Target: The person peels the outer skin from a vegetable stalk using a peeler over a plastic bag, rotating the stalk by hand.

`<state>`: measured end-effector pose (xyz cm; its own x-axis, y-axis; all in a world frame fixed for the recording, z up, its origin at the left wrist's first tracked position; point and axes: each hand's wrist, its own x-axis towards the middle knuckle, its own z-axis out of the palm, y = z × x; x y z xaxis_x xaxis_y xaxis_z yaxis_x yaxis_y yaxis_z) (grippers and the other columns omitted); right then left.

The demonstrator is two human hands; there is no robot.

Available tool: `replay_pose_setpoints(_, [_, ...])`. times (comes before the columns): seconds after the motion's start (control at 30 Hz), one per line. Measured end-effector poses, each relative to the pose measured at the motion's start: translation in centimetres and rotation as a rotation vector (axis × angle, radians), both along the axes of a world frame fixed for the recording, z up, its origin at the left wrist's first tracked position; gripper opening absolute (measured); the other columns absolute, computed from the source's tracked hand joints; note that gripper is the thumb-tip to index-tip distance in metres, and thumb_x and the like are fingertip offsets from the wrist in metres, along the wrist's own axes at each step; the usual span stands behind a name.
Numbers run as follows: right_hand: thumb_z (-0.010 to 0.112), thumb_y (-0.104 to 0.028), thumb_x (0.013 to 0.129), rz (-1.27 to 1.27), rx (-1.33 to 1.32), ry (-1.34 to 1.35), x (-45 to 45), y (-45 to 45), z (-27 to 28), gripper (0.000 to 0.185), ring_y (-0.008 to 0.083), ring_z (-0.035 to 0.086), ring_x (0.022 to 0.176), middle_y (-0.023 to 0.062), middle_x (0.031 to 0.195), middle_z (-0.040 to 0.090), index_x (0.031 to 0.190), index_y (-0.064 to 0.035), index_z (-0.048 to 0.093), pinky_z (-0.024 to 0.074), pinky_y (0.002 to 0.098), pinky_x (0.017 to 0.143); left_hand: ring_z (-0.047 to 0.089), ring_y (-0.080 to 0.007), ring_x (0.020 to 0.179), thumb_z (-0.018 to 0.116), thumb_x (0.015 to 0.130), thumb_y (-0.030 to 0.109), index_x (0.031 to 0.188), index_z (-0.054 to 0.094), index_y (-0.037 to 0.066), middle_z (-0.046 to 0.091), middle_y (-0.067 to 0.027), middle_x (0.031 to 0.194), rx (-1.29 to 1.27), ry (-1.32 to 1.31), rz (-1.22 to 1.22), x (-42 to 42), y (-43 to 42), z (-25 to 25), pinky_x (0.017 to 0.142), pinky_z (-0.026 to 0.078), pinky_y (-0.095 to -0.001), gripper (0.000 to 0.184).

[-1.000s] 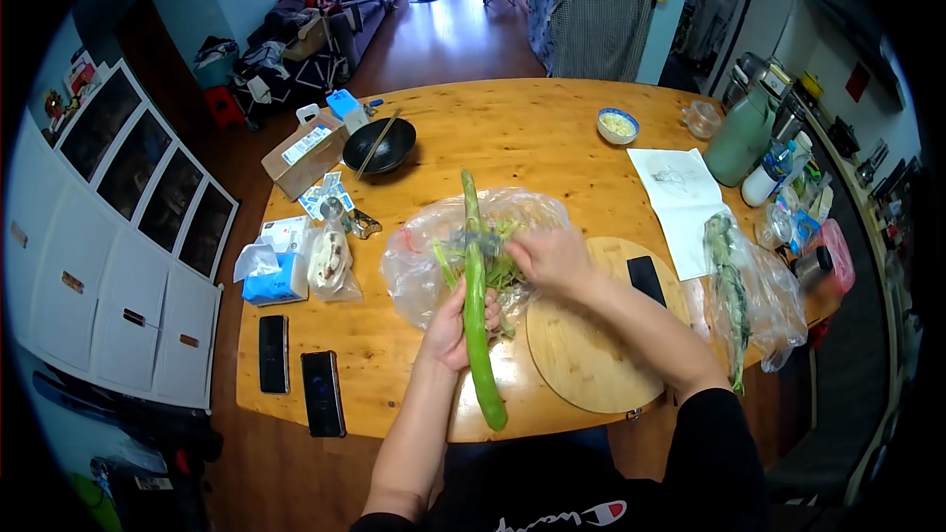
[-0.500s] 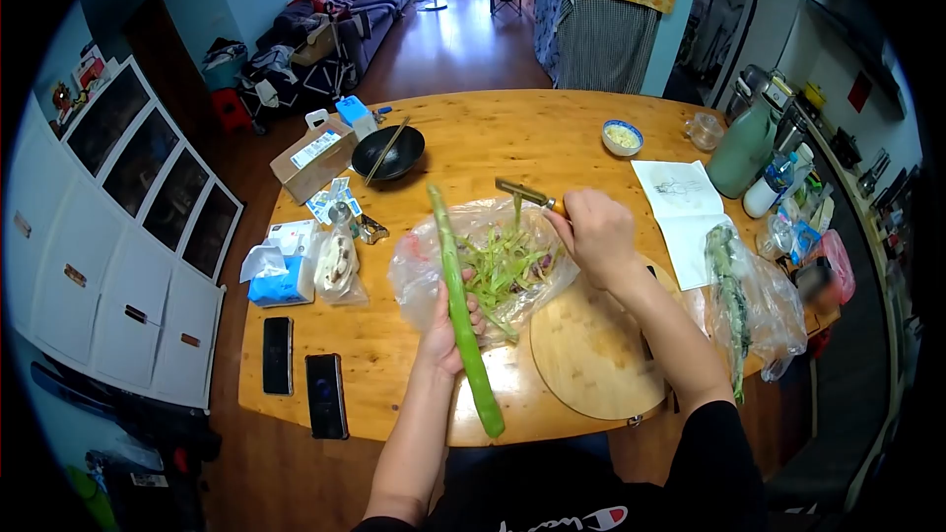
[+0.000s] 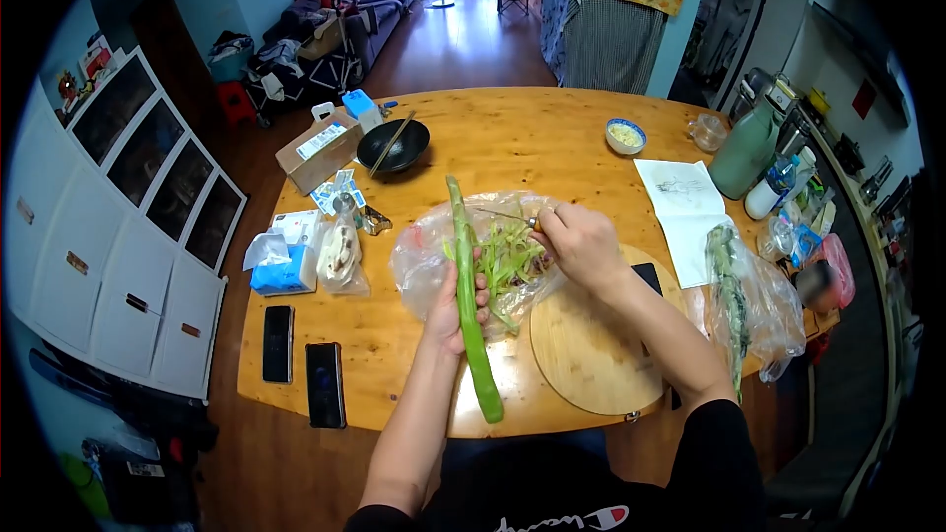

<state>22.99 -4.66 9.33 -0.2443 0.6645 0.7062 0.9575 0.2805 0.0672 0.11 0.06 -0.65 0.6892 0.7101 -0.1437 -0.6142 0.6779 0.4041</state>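
Observation:
My left hand is closed around a long, peeled-looking green celtuce stem, held slanting with its thick end towards me. A peeler is gripped in my right hand, its thin metal head pointing left towards the upper part of the stem. A small gap seems to separate blade and stem. Green peelings lie in a heap on a crumpled clear plastic bag beneath both hands. To the right, under my right forearm, is a round wooden cutting board.
A black bowl with chopsticks stands back left. Two phones, tissues and a bagged item are at left. On the right are an open notebook, a bagged leafy vegetable, a green jug and a small bowl.
My right hand has moved slightly left and down, and the peeler has turned nearly edge-on. The strip hanging from its head no longer shows. The camera view has shifted slightly.

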Motion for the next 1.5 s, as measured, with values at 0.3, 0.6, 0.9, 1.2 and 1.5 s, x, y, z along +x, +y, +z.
replay_pose_setpoints(0.3, [0.072,-0.030,0.088,-0.044,-0.182,0.204,-0.2,-1.1,-1.4,0.027,0.0319,0.063,0.067,0.0106,0.074,0.062,0.086,-0.0085,0.057,0.0482,0.0419,0.055,0.068,-0.0156,0.085,0.040,0.108,0.046,0.140,0.050,0.012,0.057,-0.0083,0.138,0.074,-0.029,0.111,0.4,0.2,0.2,0.048,0.056,-0.0208,0.048])
replay_pose_setpoints(0.6, [0.072,-0.027,0.087,-0.006,-0.191,0.208,-1.1,-2.2,-1.4,0.023,0.0298,0.063,0.065,0.0088,0.073,0.059,0.081,-0.0097,0.059,0.0484,0.0407,0.054,0.067,-0.0177,0.100,0.046,0.107,0.045,0.136,0.052,0.014,0.058,-0.0008,0.130,0.079,0.062,0.153,1.7,0.6,1.2,0.046,0.048,-0.0174,0.043])
replay_pose_setpoints(0.9, [0.073,-0.022,0.079,-0.053,-0.037,-0.081,-0.9,-2.9,-0.5,0.017,0.0250,0.062,0.065,0.0050,0.071,0.055,0.077,-0.0118,0.059,0.0471,0.0379,0.054,0.068,-0.0189,0.101,0.044,0.107,0.044,0.139,0.049,0.013,0.061,-0.0061,0.126,0.093,0.031,0.162,1.1,0.6,1.5,0.048,0.050,-0.0164,0.045])
replay_pose_setpoints(1.2, [0.078,-0.025,0.078,-0.054,-0.192,0.175,-1.8,-3.8,-0.3,0.023,0.0284,0.065,0.068,0.0074,0.076,0.061,0.080,-0.0101,0.060,0.0500,0.0400,0.057,0.064,-0.0224,0.114,0.045,0.107,0.043,0.136,0.050,0.012,0.058,-0.0097,0.123,0.037,0.075,0.150,2.0,0.1,2.1,0.051,0.052,-0.0153,0.043])
replay_pose_setpoints(1.5, [0.076,-0.028,0.083,-0.070,-0.225,0.275,-2.1,-3.9,-0.8,0.025,0.0318,0.065,0.069,0.0101,0.075,0.063,0.082,-0.0084,0.060,0.0500,0.0431,0.056,0.066,-0.0251,0.115,0.046,0.107,0.044,0.135,0.051,0.012,0.058,-0.0204,0.124,0.023,0.166,0.120,2.0,1.0,1.7,0.050,0.054,-0.0167,0.043])
